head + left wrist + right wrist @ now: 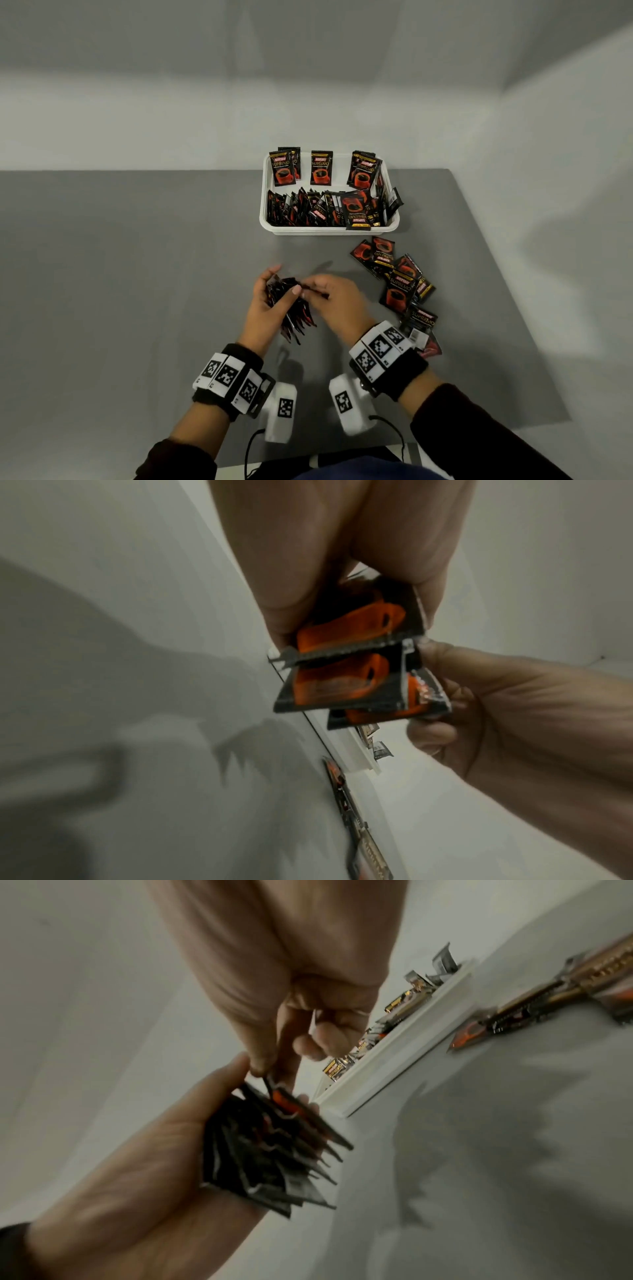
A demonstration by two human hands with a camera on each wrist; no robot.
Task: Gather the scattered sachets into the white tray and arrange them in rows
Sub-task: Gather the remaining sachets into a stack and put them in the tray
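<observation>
My left hand [274, 298] grips a fanned stack of black-and-red coffee sachets [293, 313] above the grey table's middle. My right hand [334, 296] pinches a sachet at the top of that stack. In the left wrist view the stack of sachets [342, 680] sits between my left fingers [308, 561] and the right hand [514, 710]. In the right wrist view the right hand's fingertips [263, 1066] pinch one edge of the stack [267, 1150]. The white tray [329, 230] stands further back. It holds a packed front row and three upright groups of sachets at the back.
Several loose sachets [397, 274] lie scattered on the table right of my hands, from the tray's front right corner down to my right wrist. The table's right edge [507, 291] runs close past them. White walls stand behind the tray.
</observation>
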